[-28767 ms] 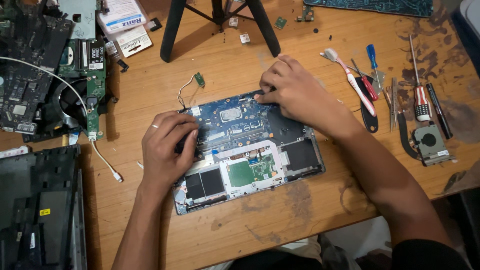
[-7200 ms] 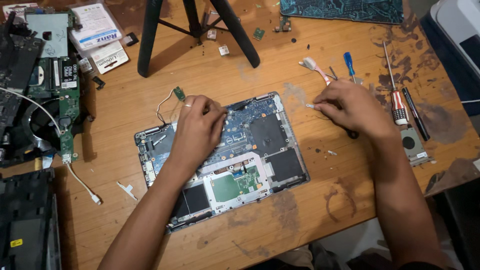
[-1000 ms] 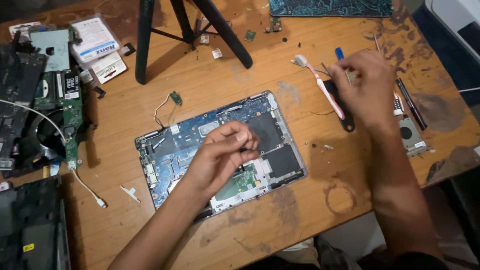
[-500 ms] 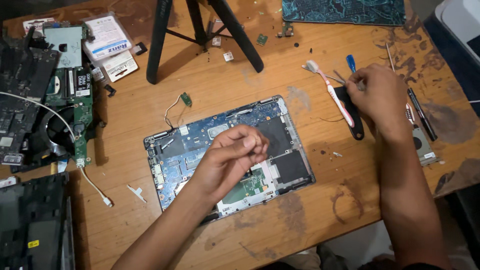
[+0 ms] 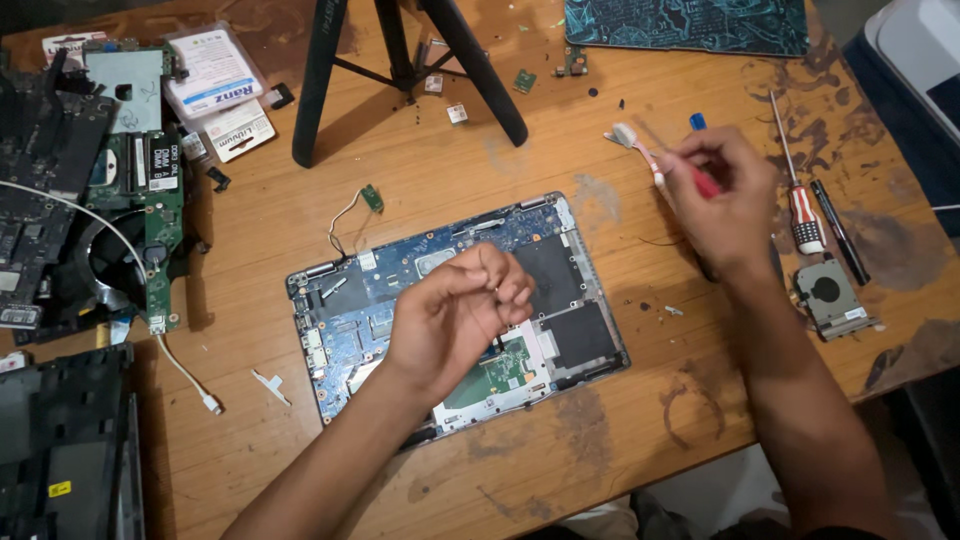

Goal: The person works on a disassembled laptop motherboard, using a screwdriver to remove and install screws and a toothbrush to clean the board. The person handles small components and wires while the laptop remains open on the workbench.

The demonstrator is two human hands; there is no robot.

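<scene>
We find the left hand [image 5: 455, 320] loosely curled above the opened laptop [image 5: 455, 300], its grip pinching something too small to identify. The right hand [image 5: 725, 195] has its grip closed round a red-handled toothbrush [image 5: 650, 165], bristle head to its left. A red-and-white screwdriver [image 5: 800, 200] lies on the counter [image 5: 600, 440] just right of that grip.

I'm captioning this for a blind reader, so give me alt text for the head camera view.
A person's left hand hovers loosely curled over an opened laptop on a wooden table, while the right hand grips a red-handled tool beside a toothbrush. Screwdrivers, a small fan and circuit boards lie around.
</scene>
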